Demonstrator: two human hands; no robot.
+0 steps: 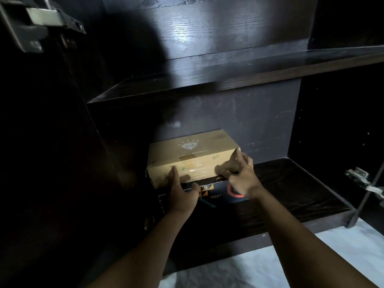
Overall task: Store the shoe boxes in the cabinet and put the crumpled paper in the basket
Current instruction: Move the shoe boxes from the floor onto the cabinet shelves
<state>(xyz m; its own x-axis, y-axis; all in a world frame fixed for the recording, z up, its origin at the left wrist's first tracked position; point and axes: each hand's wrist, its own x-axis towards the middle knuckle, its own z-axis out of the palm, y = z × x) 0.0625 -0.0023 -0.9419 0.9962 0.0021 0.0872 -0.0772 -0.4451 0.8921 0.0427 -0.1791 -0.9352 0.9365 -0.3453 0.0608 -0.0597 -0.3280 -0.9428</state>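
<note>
A tan cardboard shoe box (193, 154) with a white diamond logo on its lid lies on top of a dark printed shoe box (218, 193) on the lowest shelf (291, 183) of a dark wooden cabinet. My left hand (180, 190) presses flat against the tan box's front face near its left end. At the box's front right corner my right hand (239, 173) grips it, fingertips on the lid edge. The stack sits toward the left side of the shelf. No crumpled paper or basket is in view.
An upper shelf (228, 75) spans the cabinet above the boxes. A metal hinge (363, 179) juts out at the right side and another hinge (41, 19) sits at top left. Pale floor (291, 262) lies below the cabinet base.
</note>
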